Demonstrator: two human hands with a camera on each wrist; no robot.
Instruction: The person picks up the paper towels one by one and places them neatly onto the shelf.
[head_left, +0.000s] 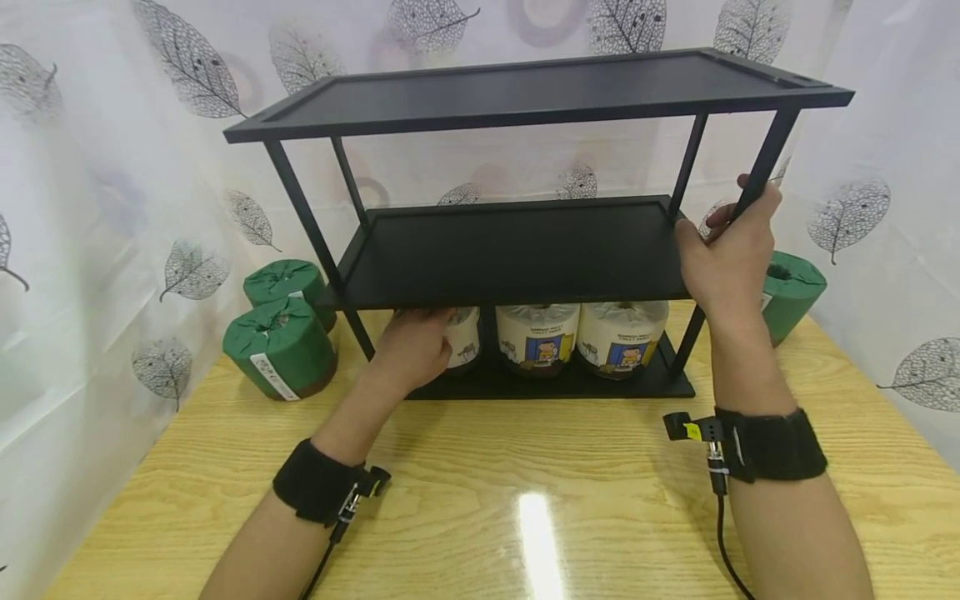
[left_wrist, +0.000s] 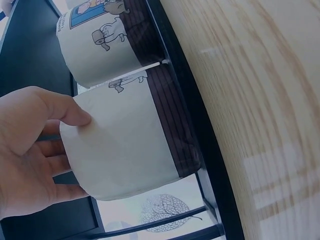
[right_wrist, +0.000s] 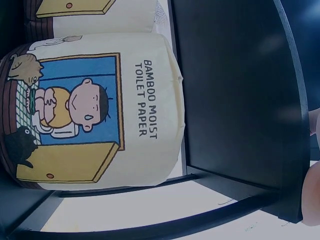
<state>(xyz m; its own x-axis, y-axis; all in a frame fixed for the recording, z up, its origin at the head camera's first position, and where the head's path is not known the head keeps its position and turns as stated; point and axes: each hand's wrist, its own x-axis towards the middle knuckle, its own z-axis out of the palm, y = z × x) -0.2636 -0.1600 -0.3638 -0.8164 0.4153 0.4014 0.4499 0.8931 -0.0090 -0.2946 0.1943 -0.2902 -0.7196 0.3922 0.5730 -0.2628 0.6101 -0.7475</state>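
Note:
A black three-tier shelf rack point(head_left: 517, 250) stands on the wooden table. My left hand point(head_left: 412, 346) reaches under its middle tier and holds the leftmost cream-wrapped toilet paper roll point(left_wrist: 120, 140) on the bottom tier. In the left wrist view, the thumb presses the wrapper's side while the other fingers go over the top. Beside it on the same tier stand a middle roll point(head_left: 537, 337) and a right roll point(right_wrist: 150, 165), printed with a cartoon and "Bamboo Moist Toilet Paper". My right hand point(head_left: 731, 258) grips the rack's front right post point(head_left: 772, 142) near the middle tier.
Two green-wrapped rolls, one in front point(head_left: 281, 350) and one behind point(head_left: 281, 279), stand left of the rack. Another green roll point(head_left: 795, 292) is at the right, partly behind my right arm. A leaf-patterned white curtain point(head_left: 480, 167) hangs behind.

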